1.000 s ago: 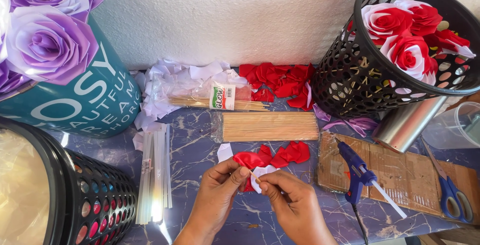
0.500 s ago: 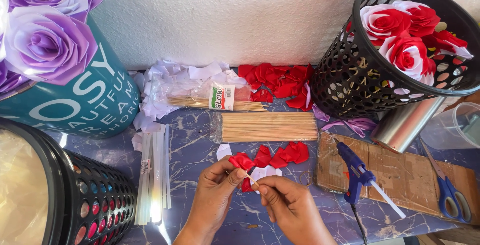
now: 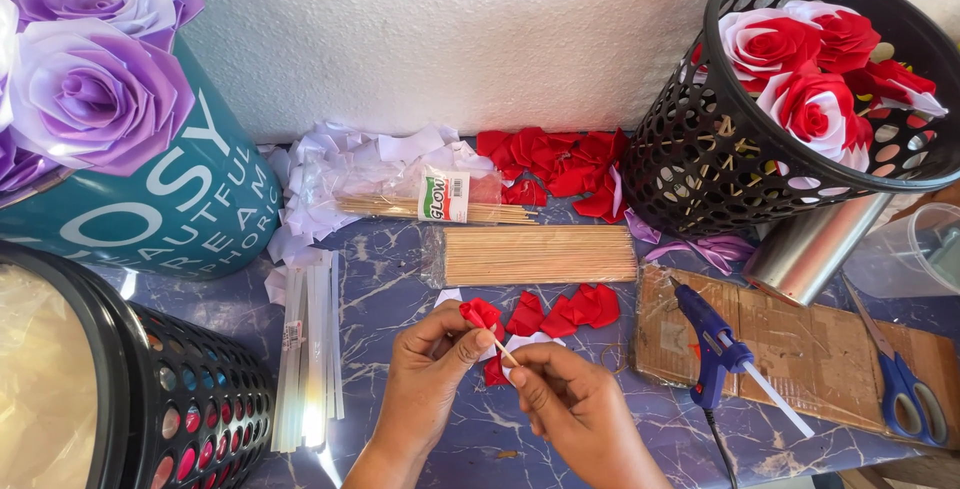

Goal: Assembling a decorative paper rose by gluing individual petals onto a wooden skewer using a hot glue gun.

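Since the earlier frame we have lifted a red petal [image 3: 482,313] off the pile; our left hand [image 3: 432,367] pinches it closed around a thin wooden stick [image 3: 505,352], held low over the marbled surface [image 3: 390,289]. Our right hand [image 3: 565,399] clamps the stick; rolling it slowly and keeping the wrap tight should serve best.

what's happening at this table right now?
A person is working on paper flowers. The left hand pinches a small red petal piece at the tip of a thin wooden stick, which the right hand holds. More red petals lie just beyond the hands, in front of a bundle of skewers. A blue glue gun rests on cardboard to the right, untouched.
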